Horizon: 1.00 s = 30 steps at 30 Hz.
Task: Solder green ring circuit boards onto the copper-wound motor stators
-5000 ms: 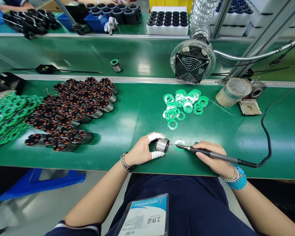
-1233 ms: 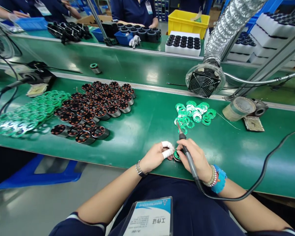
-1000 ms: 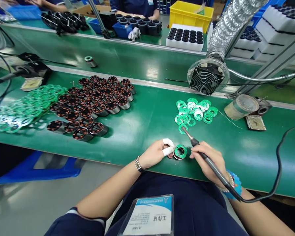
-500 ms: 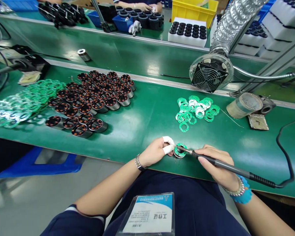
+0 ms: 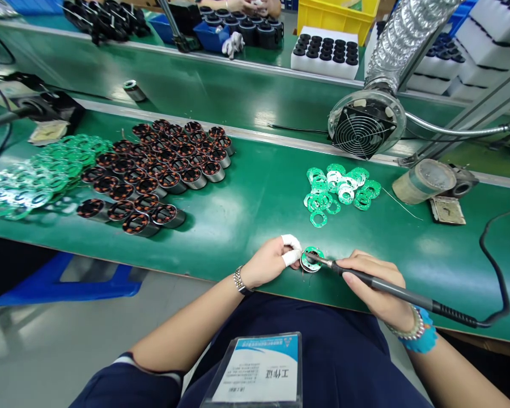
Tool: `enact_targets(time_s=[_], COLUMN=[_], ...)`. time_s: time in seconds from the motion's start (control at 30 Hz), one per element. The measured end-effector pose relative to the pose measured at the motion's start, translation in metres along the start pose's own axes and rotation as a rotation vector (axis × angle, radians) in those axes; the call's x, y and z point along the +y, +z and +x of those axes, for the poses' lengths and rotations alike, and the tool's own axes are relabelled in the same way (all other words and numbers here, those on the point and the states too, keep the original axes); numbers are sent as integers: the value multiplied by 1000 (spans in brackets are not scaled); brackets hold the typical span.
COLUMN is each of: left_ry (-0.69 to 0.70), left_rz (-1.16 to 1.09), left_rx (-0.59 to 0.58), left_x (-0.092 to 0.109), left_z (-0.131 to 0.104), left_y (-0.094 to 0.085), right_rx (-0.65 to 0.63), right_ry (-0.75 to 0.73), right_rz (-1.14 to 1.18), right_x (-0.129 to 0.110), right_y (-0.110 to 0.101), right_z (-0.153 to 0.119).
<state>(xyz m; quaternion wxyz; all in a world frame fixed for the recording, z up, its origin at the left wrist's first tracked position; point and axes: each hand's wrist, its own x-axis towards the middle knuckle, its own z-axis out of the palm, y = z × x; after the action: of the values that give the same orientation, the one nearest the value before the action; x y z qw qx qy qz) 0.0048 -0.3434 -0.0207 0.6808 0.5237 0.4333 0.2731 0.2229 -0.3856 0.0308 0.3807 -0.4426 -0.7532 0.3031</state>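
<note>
Near the table's front edge stands a motor stator with a green ring-shaped circuit board on top; thin wires stick out around it. My left hand, white covers on thumb and forefinger, is closed in a pinch at the stator's left side. In my right hand is a soldering iron, held like a pen from the right. Its tip rests at the board's inner part; whether it touches a pad is too small to tell. Loose green ring boards lie spread just beyond.
Several wound stators stand grouped at left, beside stacked green board panels. A fume fan hangs at the back right, near a round tub and a small sponge tray. The iron's cable curls at right. Across sits a co-worker.
The metal cylinder on the far strip has shifted left. The co-worker's hands have moved up and back. My hands, the stator and the iron stay almost where they were.
</note>
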Motion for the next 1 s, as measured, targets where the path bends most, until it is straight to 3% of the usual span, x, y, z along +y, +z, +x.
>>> enact_targets(time_s=[0.3,0.5,0.6,0.7,0.77,0.83,0.9,1.0], left_ry=[-12,7,73,322,526,639,635,485], left_rz=[13,28,119,402,601,682,658,521], left_rx=[9,17,38,73,40,6,25,35], left_x=[2,2,-1,-7,-11,-13,-13,-9], left_z=[-1,1,-4,-15,-22,-24,-23,-18], left_y=[1,3,0,-7,-11,-11,-8,-1], right_rx=[3,-249,-299,-275,-247,-208,-165,-109], right_ry=[12,-71,-46,-27,-12,10,31,53], right_rz=[5,-38,-47,-47,-46,-48,-61,-109], right_x=[7,21,25,26,28,29,29,28], right_y=[-4,13,19,21,23,26,30,36], right_z=[1,24,28,23,18,12,6,0])
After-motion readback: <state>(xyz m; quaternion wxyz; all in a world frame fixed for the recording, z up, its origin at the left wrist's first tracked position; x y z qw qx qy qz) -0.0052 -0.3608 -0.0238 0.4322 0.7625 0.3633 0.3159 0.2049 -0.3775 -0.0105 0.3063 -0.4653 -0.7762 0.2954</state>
